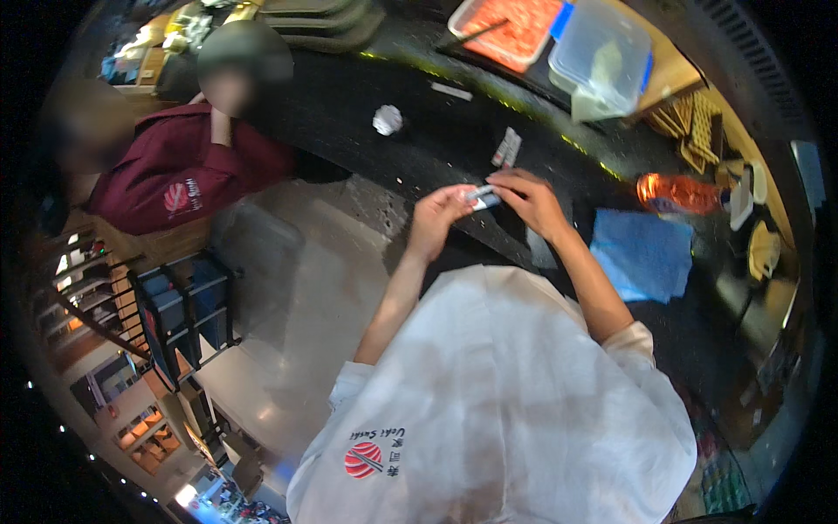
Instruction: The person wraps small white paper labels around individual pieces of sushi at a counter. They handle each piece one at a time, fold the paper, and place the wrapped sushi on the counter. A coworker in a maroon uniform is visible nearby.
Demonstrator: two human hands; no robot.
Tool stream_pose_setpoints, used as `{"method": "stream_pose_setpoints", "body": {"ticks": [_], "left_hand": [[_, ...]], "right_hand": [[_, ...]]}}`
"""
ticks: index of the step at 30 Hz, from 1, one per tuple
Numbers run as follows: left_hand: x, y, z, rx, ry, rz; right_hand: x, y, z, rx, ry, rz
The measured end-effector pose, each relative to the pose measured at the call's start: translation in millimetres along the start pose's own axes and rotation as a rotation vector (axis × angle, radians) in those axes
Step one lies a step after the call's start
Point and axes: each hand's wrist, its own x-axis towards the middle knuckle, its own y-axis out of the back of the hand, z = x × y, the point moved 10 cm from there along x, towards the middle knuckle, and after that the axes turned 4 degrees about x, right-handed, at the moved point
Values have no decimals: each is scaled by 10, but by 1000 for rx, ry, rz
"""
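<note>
Over the edge of a dark counter (pixel 452 150), my left hand (pixel 440 216) grips a small white and dark item (pixel 483 198) near its left end. My right hand (pixel 529 200) has its fingertips on the right end of the same item; a thin silvery piece lies along its top. What the item is, I cannot tell. Just beyond my right hand, a small white packet or strip with dark and reddish marks (pixel 507 147) rests on the counter. Farther off are a crumpled ball of silvery foil (pixel 387 120) and a flat pale strip (pixel 452 91).
A tub of orange-red food (pixel 507 29) and a blue-edged clear plastic container (pixel 602 59) stand at the back. To the right are a blue cloth (pixel 641 252) and an orange bottle (pixel 681 193) on its side. A person in a maroon shirt (pixel 190 164) is at the left.
</note>
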Motion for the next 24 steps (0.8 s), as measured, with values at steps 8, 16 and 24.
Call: {"method": "stream_pose_setpoints", "body": {"ticks": [8,16,24], "left_hand": [[-80,-59,-79,-167,30,-114],[-175,-74,69,-140,29,-188],[-89,-154,122,-77,-123,-70]], "right_hand": [[28,-120,249,282,-262,60],[44,-165,313,468,-388,-90],[88,-123,239,511,-255,-29]]}}
